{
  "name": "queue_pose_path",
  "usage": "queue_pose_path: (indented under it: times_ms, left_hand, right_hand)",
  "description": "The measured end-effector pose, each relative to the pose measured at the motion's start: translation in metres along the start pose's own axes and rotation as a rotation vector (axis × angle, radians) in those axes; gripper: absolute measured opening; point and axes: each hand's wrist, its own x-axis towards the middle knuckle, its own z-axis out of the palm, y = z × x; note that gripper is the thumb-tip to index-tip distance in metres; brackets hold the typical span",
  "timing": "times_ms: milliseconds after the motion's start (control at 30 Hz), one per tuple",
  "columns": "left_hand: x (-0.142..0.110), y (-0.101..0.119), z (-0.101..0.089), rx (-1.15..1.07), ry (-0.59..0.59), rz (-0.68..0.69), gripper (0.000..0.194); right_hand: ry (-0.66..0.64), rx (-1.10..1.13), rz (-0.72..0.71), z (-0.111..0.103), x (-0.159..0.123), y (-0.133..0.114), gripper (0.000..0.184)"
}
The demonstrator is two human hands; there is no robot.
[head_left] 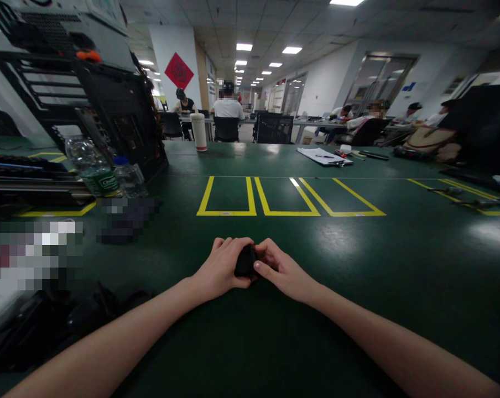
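A small black block-like object (244, 262) lies between my two hands, low over the green table (275, 342). What kind of thing it is cannot be made out. My left hand (223, 264) is wrapped round its left side, thumb toward me and fingers over the far side. From the right, my right hand (280, 269) presses thumb and fingers against the object's right edge. Part of the object is hidden behind the fingers of both hands. Just beyond my hands, yellow tape outlines (227, 213) mark the tabletop.
At the left stand a large clear bottle (88, 166), a smaller blue-capped bottle (129, 177) and an open black computer case (121, 116). Farther back are a white cup (199, 132) and a clipboard with paper (322, 156). Black items (88, 312) lie near my left forearm. Several people sit beyond.
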Motion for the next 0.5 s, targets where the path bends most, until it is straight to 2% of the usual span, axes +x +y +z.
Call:
queue_pose_path:
  times_ms: [167, 267, 500]
  left_hand:
    - [-0.0006, 0.0002, -0.0009, -0.01, -0.001, 0.005, 0.053]
    - [-0.0003, 0.0002, -0.0009, -0.011, -0.005, 0.007, 0.053]
    - [-0.0006, 0.0007, -0.0005, -0.002, -0.002, 0.004, 0.053]
  right_hand:
    - [0.02, 0.009, 0.007, 0.0001, 0.0015, 0.0011, 0.012]
    - [-0.003, 0.007, -0.005, -0.0006, -0.0001, 0.0005, 0.017]
    - [0.047, -0.073, -0.038, 0.0005, -0.0027, -0.0021, 0.026]
